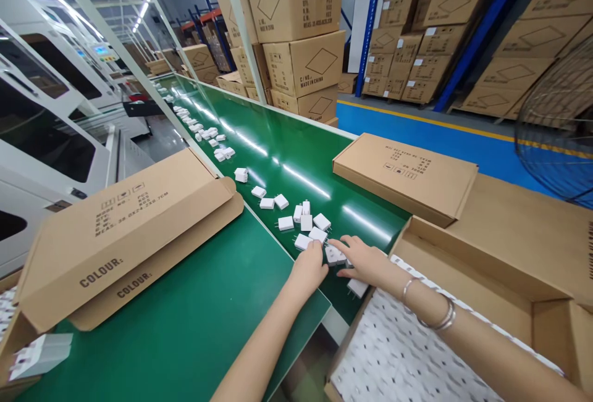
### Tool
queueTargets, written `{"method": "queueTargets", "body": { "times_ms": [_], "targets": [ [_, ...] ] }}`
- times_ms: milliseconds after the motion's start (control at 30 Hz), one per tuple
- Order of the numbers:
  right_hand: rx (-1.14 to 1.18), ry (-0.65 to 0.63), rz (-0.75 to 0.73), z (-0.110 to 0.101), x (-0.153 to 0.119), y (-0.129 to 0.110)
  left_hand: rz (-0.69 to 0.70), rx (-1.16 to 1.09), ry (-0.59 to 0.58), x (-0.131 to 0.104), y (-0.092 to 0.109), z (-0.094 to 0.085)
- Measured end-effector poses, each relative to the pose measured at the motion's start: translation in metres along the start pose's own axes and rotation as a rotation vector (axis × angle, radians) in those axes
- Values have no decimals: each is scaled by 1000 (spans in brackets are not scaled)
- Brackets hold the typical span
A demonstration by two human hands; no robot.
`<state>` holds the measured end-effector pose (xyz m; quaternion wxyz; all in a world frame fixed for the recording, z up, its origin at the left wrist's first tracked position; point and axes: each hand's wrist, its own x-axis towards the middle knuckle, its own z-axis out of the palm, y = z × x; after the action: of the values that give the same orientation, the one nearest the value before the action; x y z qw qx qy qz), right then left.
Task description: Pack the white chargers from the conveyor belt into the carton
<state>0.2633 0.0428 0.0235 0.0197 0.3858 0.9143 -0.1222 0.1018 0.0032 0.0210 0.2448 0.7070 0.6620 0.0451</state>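
White plug-in power adapters with metal prongs lie scattered along the green conveyor belt. My left hand [309,271] is closed, its fingertips on a white power adapter [317,234] at the near end of the belt. Just right of it, my right hand [364,260] reaches over a small cluster of adapters [335,255], its thumb and fingers apart. Another adapter [357,287] lies below the right hand, by the carton's edge. Under my right forearm, an open carton [467,260] holds tight rows of white adapters [407,343], prongs showing.
A flat closed carton [403,173] rests at the belt's far right side. On the left, a carton with its lid [125,229] lies on the green table [204,303], near a few grouped adapters [44,352]. Stacked boxes [301,62] stand behind; a wire fan [556,118] is at right.
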Motion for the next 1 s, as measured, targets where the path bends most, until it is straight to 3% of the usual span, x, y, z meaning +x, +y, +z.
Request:
{"method": "queueTargets", "body": {
  "times_ms": [200,367,433,500,600,667,767,867,1000],
  "targets": [
    [-15,60,41,4,6,-9,26,102,-76,-1,3,4],
    [119,158,89,-25,-3,14,126,-40,71,-6,13,-15],
    [363,248,140,-40,-18,28,146,-67,121,-8,22,-17],
    [760,331,237,-49,-40,42,152,4,37,-9,31,-10],
    [1350,380,450,-43,-80,56,219,112,-161,-5,44,15],
    [1642,386,579,-32,-106,58,264,150,-194,-2,49,30],
    [1938,391,634,-20,-133,45,286,278,-118,0,52,43],
    [2123,435,521,-18,-144,23,267,380,-5,5,52,45],
    [2234,416,438,-17,-149,6,260,231,158,23,55,46]
  ]
}}
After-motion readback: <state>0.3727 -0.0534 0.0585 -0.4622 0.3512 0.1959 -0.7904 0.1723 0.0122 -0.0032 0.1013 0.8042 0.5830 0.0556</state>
